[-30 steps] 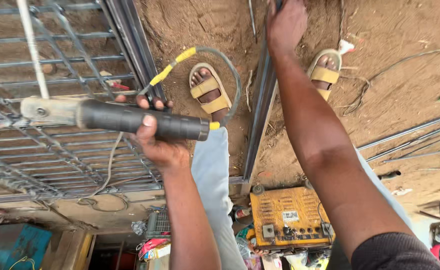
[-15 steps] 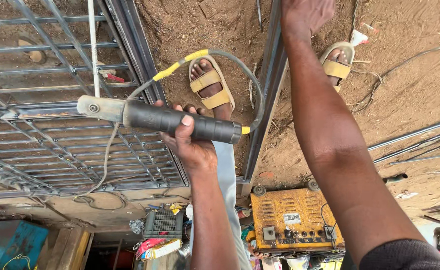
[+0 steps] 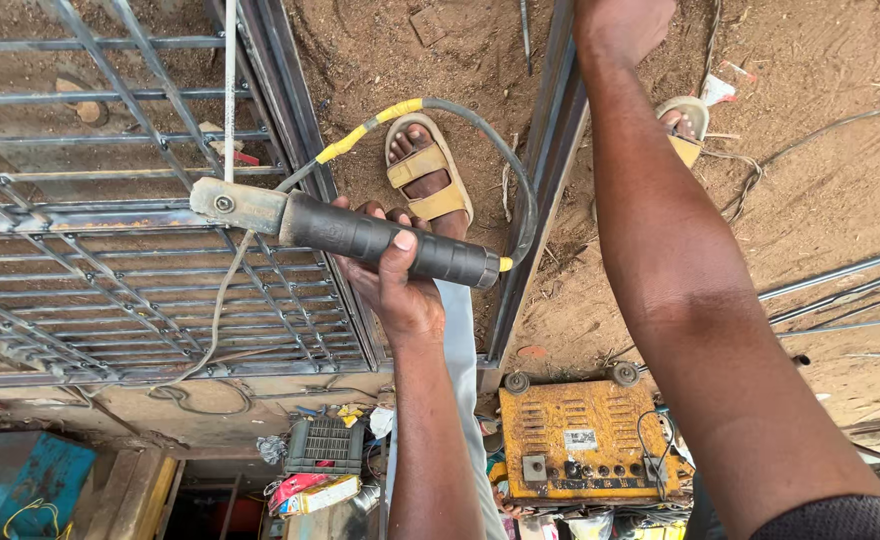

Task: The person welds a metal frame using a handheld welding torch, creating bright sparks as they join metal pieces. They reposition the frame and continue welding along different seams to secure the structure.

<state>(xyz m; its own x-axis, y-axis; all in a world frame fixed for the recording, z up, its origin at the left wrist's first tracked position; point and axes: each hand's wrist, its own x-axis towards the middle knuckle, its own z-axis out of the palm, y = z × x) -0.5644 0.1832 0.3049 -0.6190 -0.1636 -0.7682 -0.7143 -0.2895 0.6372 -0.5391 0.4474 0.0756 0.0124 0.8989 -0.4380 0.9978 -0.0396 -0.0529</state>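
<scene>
My left hand (image 3: 395, 295) is shut around the black handle of a welding electrode holder (image 3: 360, 235), held level above the ground. A thin white welding rod (image 3: 229, 90) sticks out of its metal jaw, lying over the steel grille (image 3: 110, 270). A grey cable with yellow tape (image 3: 505, 160) loops out of the handle's end. My right arm reaches past it; my right hand (image 3: 620, 25), cut by the frame's edge, grips a dark steel frame bar (image 3: 545, 200).
Two feet in tan sandals (image 3: 427, 165) (image 3: 685, 125) stand on the sandy ground on either side of the bar. An orange welding machine (image 3: 580, 445) sits below. Loose steel rods (image 3: 840, 285) lie at the right, and clutter with a blue box (image 3: 20, 480) at the lower left.
My left hand has carried the electrode holder rightward across the grille, and the rod now points straight instead of slanting. My right hand has stayed on the bar.
</scene>
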